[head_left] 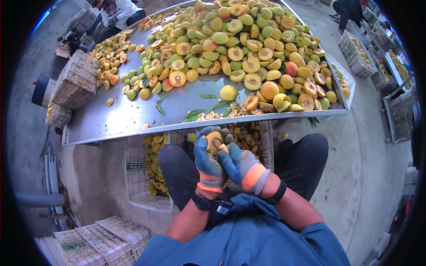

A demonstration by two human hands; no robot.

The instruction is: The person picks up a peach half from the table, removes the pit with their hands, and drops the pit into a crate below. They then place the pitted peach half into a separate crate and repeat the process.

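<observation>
a: over the lap, above a white crate [153, 186]: one halved peach [214, 141], cut face up, pit showing. cupped by the gloved left hand [208, 162], fingers curled round it; pinched at the near edge by the gloved right hand [242, 166].

b: best handled how?

a: probably steady in the left palm, prying at the pit only, flesh unbruised.

b: counts?

a: two hands, one fruit held. beyond, one steel table [128, 117] heaped with peaches [248, 48], far too many to count. a few more crates [75, 82] at the left.
</observation>
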